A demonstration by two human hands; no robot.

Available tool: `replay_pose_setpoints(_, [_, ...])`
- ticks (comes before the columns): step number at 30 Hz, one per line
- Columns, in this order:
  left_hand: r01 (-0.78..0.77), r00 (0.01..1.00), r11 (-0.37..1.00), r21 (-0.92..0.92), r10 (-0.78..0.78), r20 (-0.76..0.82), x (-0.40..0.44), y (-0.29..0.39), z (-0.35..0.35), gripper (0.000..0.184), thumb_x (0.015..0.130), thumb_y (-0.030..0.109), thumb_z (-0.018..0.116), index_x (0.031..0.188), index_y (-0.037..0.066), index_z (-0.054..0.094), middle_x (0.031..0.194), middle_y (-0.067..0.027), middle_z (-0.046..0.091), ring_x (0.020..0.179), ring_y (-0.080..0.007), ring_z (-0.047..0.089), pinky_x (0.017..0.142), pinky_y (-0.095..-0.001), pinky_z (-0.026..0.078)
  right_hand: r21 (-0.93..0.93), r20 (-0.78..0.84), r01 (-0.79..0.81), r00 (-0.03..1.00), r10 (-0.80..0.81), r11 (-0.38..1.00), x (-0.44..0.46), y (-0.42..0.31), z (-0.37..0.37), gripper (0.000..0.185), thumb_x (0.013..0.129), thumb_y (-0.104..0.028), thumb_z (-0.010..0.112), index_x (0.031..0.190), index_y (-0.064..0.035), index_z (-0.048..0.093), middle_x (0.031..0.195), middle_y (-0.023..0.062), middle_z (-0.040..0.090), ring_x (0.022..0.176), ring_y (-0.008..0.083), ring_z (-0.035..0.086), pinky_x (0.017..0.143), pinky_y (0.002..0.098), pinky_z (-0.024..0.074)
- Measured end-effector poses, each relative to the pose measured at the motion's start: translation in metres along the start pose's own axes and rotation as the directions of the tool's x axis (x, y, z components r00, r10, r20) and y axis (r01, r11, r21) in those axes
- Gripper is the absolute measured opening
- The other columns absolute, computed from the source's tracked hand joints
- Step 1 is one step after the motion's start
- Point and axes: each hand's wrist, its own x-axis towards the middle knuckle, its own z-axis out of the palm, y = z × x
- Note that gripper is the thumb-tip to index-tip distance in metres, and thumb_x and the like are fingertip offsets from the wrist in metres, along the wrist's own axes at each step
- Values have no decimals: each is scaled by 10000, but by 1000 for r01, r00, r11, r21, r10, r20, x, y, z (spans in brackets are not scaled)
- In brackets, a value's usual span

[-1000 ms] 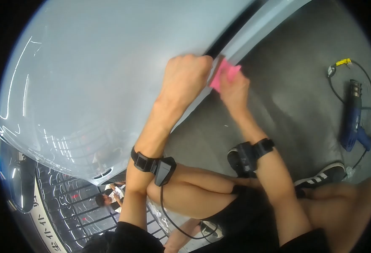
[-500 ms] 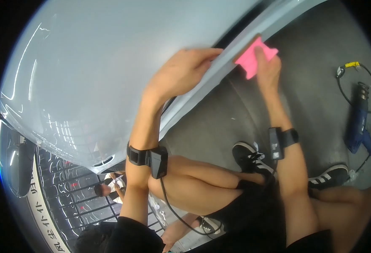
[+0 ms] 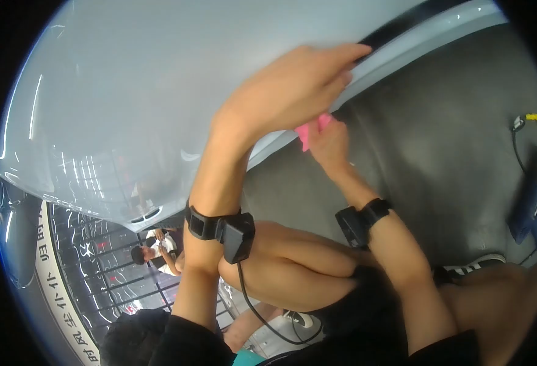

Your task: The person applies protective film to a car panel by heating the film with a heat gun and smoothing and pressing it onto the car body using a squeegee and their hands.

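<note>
My left hand (image 3: 290, 88) reaches over the lower edge of a glossy pale grey-blue car panel (image 3: 158, 91). Its fingers are stretched out and partly apart, the tips at a black strip (image 3: 406, 27) that runs along the panel's edge. Below it, my right hand (image 3: 331, 143) grips a pink scraper (image 3: 306, 135) near the pale lower sill (image 3: 427, 53). Part of the scraper is hidden behind my left hand, so where its edge touches cannot be seen. Both forearms wear black straps with small devices.
On the grey floor (image 3: 421, 152) at the right lies a blue heat gun (image 3: 528, 204) with its cable and a yellow tag (image 3: 534, 118). A person (image 3: 162, 247) is visible at the lower left beyond the car. A lettered strip (image 3: 58, 287) and dark grid lines stand there too.
My left hand has moved right and up along the strip, fingers stretched out. My right hand with the pink scraper first went up and right, then came back down and left, below my left hand.
</note>
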Motion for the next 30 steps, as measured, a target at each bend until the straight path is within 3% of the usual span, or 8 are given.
replay_pose_setpoints(7, [5,999,998,58,-3,-37,10,6,4,396,982,126,530,1370,56,561,1025,-192,709,859,-305,683,804,-397,531,-63,46,18,999,-15,998,-18,7,37,376,987,-338,475,1087,-33,671,544,96,645,661,357,694,694,463,545])
replay_pose_setpoints(9, [-47,996,992,113,54,-66,12,9,5,391,979,135,531,1359,52,567,999,-196,705,867,-326,676,820,-404,527,-5,23,-73,997,73,997,-22,18,56,348,990,-320,530,871,-32,685,672,205,664,685,406,675,641,481,527])
replay_pose_setpoints(13, [-52,995,991,122,61,-73,16,10,2,384,975,142,532,1344,44,577,1015,-205,703,899,-354,674,845,-409,521,-147,-97,19,995,-34,989,-32,36,99,322,997,-308,511,903,-49,676,669,160,678,676,374,683,647,470,526])
replay_pose_setpoints(20, [-124,974,976,177,154,-168,20,7,10,375,953,139,535,1308,37,602,1025,-216,702,942,-387,666,862,-422,512,127,226,-147,967,115,981,-57,79,144,324,1019,-304,533,950,-24,680,652,106,655,569,223,656,603,365,526])
replay_pose_setpoints(22, [-129,968,974,184,164,-192,20,7,12,377,947,134,532,1304,37,604,1016,-217,700,934,-390,664,857,-425,512,186,470,-220,876,110,958,-66,80,130,325,1014,-299,560,923,-11,680,670,89,664,555,165,642,565,330,506])
replay_pose_setpoints(26, [-128,968,982,140,155,-199,26,20,9,369,929,136,532,1276,42,617,954,-210,698,893,-400,653,820,-448,508,147,464,-301,862,203,942,-60,42,77,333,963,-322,583,902,-22,715,706,160,688,683,305,706,670,426,541])
replay_pose_setpoints(28, [-122,967,984,131,148,-208,29,22,11,362,925,141,534,1262,45,624,931,-208,697,879,-402,650,809,-459,505,112,333,-113,940,70,987,-46,29,47,367,967,-367,564,881,-44,715,658,120,679,620,294,689,646,421,536])
replay_pose_setpoints(30, [-200,931,959,202,250,-266,31,22,13,327,904,127,560,1203,33,651,868,-219,701,862,-413,660,787,-505,522,-4,417,-47,908,44,999,-28,21,40,365,973,-359,554,869,-46,711,640,115,673,603,289,686,635,410,534])
